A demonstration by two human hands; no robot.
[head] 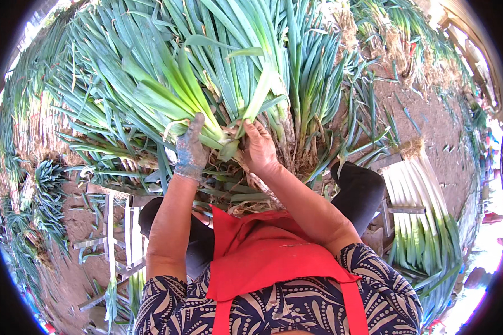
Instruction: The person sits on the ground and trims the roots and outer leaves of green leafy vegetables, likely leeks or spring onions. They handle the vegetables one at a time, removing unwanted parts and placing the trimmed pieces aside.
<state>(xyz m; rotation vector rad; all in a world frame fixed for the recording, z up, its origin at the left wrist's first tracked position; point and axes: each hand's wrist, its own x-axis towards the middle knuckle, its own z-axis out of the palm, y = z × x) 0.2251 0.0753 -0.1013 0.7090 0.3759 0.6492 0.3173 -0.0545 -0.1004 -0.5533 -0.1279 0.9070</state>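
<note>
My left hand [193, 148], in a dirty grey-blue work glove, grips the green part of a leek-like long onion [184, 104] whose leaves fan up and left. Close to its right, my bare right hand [260, 146] pinches a pale green leaf sheath [257, 94] between thumb and fingers. The sheath stands away from the stalk. Below my right hand, a thin, soil-covered stem [264, 186] runs down toward the red apron [276, 255]. A large heap of uncleaned long onions [230, 63] lies just beyond both hands, with dirty stalks and roots at the right.
At the right, a wooden rack [406, 209] bears a row of cleaned white-stemmed onions [410, 184]. Another slatted rack [96, 243] at the left holds a few stalks [129, 234]. More bundles [35, 125] lie on the soil at far left and upper right.
</note>
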